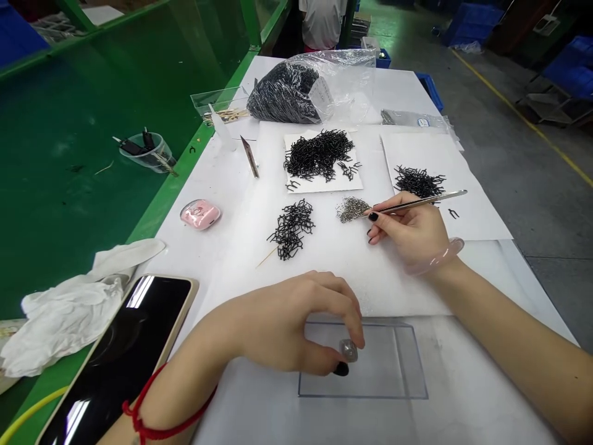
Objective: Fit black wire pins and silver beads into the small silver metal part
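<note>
My right hand (410, 228) is closed around metal tweezers (428, 201), their tips at a pile of tiny metallic pieces (352, 209) on the white foam sheet (352, 272). My left hand (301, 321) pinches a small, clear greyish rounded piece (348, 350) between thumb and finger. Below it lies a clear plastic box or lid (412, 361). A loose heap of small black forked parts (293, 228) lies left of the metallic pile. Larger heaps of black forked parts (319, 154) and more black parts (419, 181) sit on white sheets farther back.
A plastic bag of black parts (287, 93) stands at the back. Along the left are a utility blade (250, 157), a pink case (201, 214), a phone (125, 358), white gloves (74, 315) and a clear cup (148, 154). A person (323, 25) is beyond the table.
</note>
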`<state>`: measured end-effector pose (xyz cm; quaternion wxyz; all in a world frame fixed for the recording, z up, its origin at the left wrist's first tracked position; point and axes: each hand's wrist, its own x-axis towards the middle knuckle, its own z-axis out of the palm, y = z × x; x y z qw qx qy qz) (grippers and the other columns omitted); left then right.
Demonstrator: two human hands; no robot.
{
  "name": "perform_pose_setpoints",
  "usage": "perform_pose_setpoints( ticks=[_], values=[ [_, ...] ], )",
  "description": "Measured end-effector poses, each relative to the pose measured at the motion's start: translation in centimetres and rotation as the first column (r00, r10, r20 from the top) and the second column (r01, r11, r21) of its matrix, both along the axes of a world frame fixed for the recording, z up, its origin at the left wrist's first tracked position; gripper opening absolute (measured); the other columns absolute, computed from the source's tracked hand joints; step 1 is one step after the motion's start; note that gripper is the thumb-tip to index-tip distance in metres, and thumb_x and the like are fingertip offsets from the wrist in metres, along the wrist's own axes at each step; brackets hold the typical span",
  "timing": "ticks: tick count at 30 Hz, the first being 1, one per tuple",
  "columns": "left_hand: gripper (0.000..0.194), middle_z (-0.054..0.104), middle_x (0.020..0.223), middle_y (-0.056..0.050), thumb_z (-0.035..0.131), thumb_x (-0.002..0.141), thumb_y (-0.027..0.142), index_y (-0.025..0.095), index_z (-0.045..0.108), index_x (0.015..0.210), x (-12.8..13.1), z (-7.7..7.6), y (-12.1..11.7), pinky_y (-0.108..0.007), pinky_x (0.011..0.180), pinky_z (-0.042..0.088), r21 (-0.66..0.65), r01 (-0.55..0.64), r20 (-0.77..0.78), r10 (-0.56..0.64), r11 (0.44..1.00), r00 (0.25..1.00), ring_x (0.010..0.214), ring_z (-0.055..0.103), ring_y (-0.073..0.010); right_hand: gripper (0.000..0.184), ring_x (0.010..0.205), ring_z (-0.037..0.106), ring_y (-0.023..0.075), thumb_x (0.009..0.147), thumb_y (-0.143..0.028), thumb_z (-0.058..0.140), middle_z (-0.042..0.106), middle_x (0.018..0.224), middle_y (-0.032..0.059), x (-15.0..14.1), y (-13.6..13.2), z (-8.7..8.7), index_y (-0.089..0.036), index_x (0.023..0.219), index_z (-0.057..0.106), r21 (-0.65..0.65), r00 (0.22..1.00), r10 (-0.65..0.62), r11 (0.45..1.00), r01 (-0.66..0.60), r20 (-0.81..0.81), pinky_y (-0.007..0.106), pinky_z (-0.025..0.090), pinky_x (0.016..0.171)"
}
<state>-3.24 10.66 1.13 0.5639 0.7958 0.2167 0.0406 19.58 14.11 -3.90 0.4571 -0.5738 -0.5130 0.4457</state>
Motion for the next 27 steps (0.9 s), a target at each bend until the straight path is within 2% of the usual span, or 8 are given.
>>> perform_pose_setpoints(
  ticks=[8, 10, 12, 14, 16, 18, 20, 27],
  values=[
    [0.024, 0.065, 0.107, -0.002, 0.074, 0.071, 0.007, 0.021, 0.07, 0.091, 0.1, 0.1, 0.0, -0.026, 0.091, 0.049, -0.003, -0.004, -0.005, 0.004, 1.0, 1.0, 0.1, 0.063, -0.0158, 0.01, 0.058, 0.059, 0.0062, 0.089, -0.018, 0.066, 0.063, 0.076, -0.0022, 0.0, -0.1, 0.2, -0.01, 0.09, 0.061, 0.063, 0.994, 0.015, 0.998, -0.008, -0.104, 0.019, 0.055, 0.053],
    [0.025, 0.065, 0.107, -0.002, 0.075, 0.07, 0.006, 0.02, 0.07, 0.09, 0.1, 0.0, 0.0, -0.026, 0.09, 0.049, -0.002, -0.006, -0.01, 0.005, 1.0, 1.0, 0.1, 0.063, -0.0158, 0.012, 0.055, 0.06, 0.0059, 0.087, -0.018, 0.068, 0.065, 0.078, -0.0018, 0.2, -0.4, 0.8, -0.011, 0.086, 0.059, 0.101, 0.981, 0.078, 0.993, -0.06, -0.18, 0.018, 0.055, 0.051],
    [0.024, 0.065, 0.107, -0.002, 0.076, 0.07, 0.007, 0.019, 0.071, 0.09, 0.1, -0.1, 0.0, -0.025, 0.09, 0.049, -0.006, -0.004, -0.006, 0.004, 1.0, 1.0, 0.099, 0.062, -0.0155, 0.014, 0.052, 0.061, 0.0072, 0.085, -0.019, 0.071, 0.068, 0.082, -0.0006, 0.4, -1.2, 1.9, -0.014, 0.083, 0.058, 0.111, 0.939, 0.219, 0.974, -0.196, -0.264, 0.02, 0.056, 0.047],
    [0.023, 0.065, 0.106, -0.003, 0.077, 0.071, 0.009, 0.017, 0.071, 0.091, 0.0, -0.2, 0.1, -0.024, 0.09, 0.049, -0.008, -0.002, 0.006, 0.002, 1.0, 1.0, 0.099, 0.062, -0.0152, 0.011, 0.048, 0.064, 0.0107, 0.083, -0.018, 0.07, 0.07, 0.085, 0.0009, 0.6, -2.4, 3.3, -0.018, 0.082, 0.06, 0.068, 0.844, 0.413, 0.907, -0.416, -0.342, 0.025, 0.058, 0.043],
    [0.023, 0.065, 0.106, -0.004, 0.078, 0.072, 0.01, 0.016, 0.072, 0.093, 0.0, -0.2, 0.1, -0.025, 0.091, 0.049, -0.006, 0.0, 0.019, 0.0, 1.0, 1.0, 0.099, 0.062, -0.0162, 0.01, 0.049, 0.067, 0.0155, 0.083, -0.01, 0.066, 0.069, 0.085, 0.0023, 0.5, -3.8, 4.8, -0.019, 0.08, 0.062, -0.018, 0.702, 0.574, 0.769, -0.639, -0.421, 0.03, 0.059, 0.044],
    [0.024, 0.065, 0.104, -0.005, 0.078, 0.072, 0.01, 0.015, 0.072, 0.095, 0.0, -0.3, 0.1, -0.028, 0.092, 0.049, -0.003, 0.002, 0.028, -0.002, 1.0, 1.0, 0.099, 0.062, -0.0179, 0.016, 0.059, 0.072, 0.0188, 0.082, -0.004, 0.062, 0.066, 0.084, 0.0026, 0.2, -4.8, 5.9, -0.02, 0.08, 0.062, -0.125, 0.579, 0.635, 0.612, -0.781, -0.511, 0.025, 0.057, 0.044],
    [0.027, 0.064, 0.101, -0.005, 0.078, 0.071, 0.009, 0.015, 0.073, 0.097, 0.0, -0.3, 0.1, -0.031, 0.093, 0.05, -0.005, 0.003, 0.032, -0.003, 1.0, 0.999, 0.099, 0.061, -0.0198, 0.018, 0.065, 0.073, 0.0182, 0.082, -0.003, 0.06, 0.063, 0.082, 0.0019, -0.2, -5.3, 6.3, -0.021, 0.08, 0.059, -0.214, 0.535, 0.633, 0.513, -0.831, -0.559, 0.02, 0.052, 0.043],
    [0.02, 0.064, 0.1, -0.007, 0.078, 0.071, 0.006, 0.011, 0.072, 0.089, 0.2, -0.3, 0.3, -0.031, 0.09, 0.053, -0.042, 0.02, 0.092, -0.016, 0.999, 0.996, 0.095, 0.06, -0.02, 0.017, 0.066, 0.071, 0.0152, 0.083, -0.004, 0.056, 0.064, 0.08, 0.0038, -1.2, -5.3, 5.0, -0.021, 0.081, 0.056, -0.254, 0.56, 0.66, 0.507, -0.824, -0.5, 0.016, 0.043, 0.042]
  ],
)
